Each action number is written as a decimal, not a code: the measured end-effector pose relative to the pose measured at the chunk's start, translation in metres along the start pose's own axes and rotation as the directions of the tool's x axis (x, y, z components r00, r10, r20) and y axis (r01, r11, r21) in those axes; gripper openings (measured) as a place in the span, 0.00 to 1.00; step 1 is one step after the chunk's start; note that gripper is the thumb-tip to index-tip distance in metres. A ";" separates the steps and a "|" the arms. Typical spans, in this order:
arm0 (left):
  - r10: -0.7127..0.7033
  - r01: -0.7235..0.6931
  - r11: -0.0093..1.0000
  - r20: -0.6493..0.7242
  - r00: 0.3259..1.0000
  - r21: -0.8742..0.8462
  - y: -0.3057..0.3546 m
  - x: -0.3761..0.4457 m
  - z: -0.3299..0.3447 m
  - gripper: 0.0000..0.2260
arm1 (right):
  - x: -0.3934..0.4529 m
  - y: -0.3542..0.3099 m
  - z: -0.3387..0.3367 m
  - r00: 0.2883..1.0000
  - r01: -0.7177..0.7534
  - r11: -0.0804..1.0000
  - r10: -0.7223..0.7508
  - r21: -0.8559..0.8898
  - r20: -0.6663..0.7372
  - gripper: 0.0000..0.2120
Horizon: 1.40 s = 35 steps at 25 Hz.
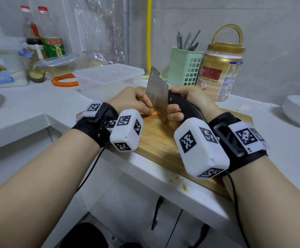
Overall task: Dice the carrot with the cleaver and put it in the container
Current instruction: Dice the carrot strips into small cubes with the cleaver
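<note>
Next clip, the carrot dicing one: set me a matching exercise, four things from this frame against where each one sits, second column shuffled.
Things:
1. cleaver
2. carrot
3. container
4. utensil basket

Places:
A. behind the cutting board, clear and lidded
B. gripped by the handle in the right hand
C. on the board under the left hand fingertips, against the blade
D. by the wall, beside the gold-lidded jar

Pairs: 1-B, 2-C, 3-A, 4-D
</note>
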State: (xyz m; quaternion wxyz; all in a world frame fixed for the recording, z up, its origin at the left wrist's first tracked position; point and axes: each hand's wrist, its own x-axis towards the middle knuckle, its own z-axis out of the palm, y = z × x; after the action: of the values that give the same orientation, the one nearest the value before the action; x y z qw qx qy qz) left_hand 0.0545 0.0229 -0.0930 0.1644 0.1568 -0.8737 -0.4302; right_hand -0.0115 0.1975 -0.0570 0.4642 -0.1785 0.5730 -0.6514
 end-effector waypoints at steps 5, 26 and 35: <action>0.025 -0.025 1.000 0.025 0.999 0.011 -0.002 0.004 0.000 0.11 | -0.006 -0.002 -0.007 0.999 0.030 0.996 -0.033 0.080 0.033 0.16; 0.012 -0.010 0.998 0.030 0.999 -0.065 -0.010 0.008 0.000 0.15 | -0.005 0.003 0.002 0.998 0.003 0.999 -0.005 0.036 0.058 0.18; 0.016 -0.016 1.000 -0.011 1.000 -0.010 -0.011 0.011 0.001 0.13 | -0.007 0.000 -0.006 0.999 0.001 1.000 -0.002 0.024 0.050 0.18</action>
State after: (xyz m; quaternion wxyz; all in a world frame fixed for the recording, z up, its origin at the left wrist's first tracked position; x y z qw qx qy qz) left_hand 0.0456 0.0123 -0.1010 0.1735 0.1514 -0.8717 -0.4325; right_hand -0.0130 0.2067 -0.0564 0.4799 -0.1898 0.5532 -0.6539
